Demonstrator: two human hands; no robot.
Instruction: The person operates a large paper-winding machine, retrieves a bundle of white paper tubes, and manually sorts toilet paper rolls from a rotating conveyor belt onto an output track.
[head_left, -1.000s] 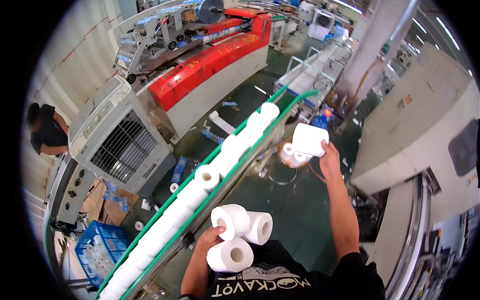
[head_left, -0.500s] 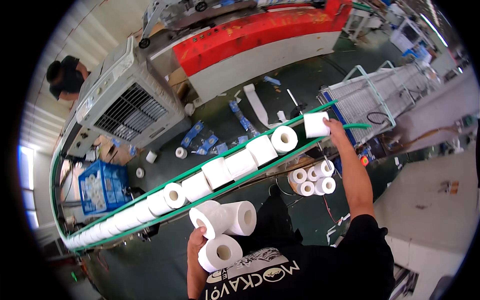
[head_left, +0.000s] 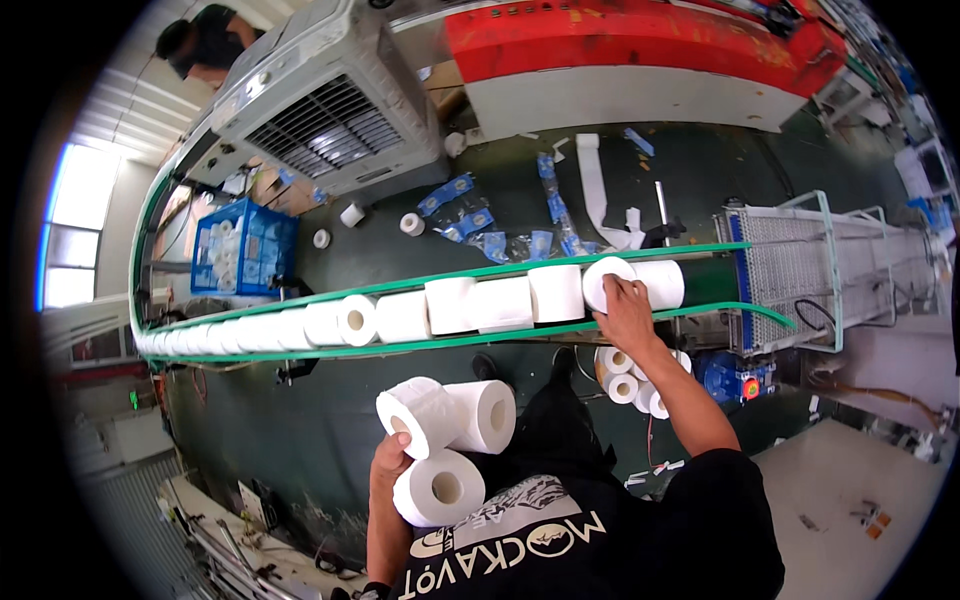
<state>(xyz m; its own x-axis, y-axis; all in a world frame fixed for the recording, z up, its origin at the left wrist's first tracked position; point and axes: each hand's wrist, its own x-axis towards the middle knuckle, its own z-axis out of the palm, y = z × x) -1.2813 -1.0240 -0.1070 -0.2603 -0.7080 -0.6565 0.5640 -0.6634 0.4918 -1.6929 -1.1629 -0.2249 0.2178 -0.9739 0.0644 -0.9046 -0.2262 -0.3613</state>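
My left hand (head_left: pixel 391 458) clutches a bunch of white toilet paper rolls (head_left: pixel 422 418) against my body; three show, two with their core holes in view. Over the conveyor (head_left: pixel 711 284), the fingers of my right hand (head_left: pixel 628 312) curl over the face of another toilet paper roll (head_left: pixel 597 284), by its core hole. Just right of it lies one more roll (head_left: pixel 664 284) on its side. To the left, a long row of toilet paper rolls (head_left: pixel 402 317) fills the channel between the green guide rails, one with its hole turned toward me.
Below the conveyor's right part stand several stacked rolls (head_left: pixel 620 388). A wire-mesh conveyor (head_left: pixel 790 275) joins on the right. Beyond are a grey air cooler (head_left: pixel 325 120), a red-and-white machine (head_left: pixel 620 95), a blue crate (head_left: pixel 245 245) and floor scraps. A person (head_left: pixel 205 45) is at upper left.
My right hand has left the rightmost roll on the conveyor and shifted to the roll left of it, whose core hole it now covers. My left hand keeps its rolls. The view has turned.
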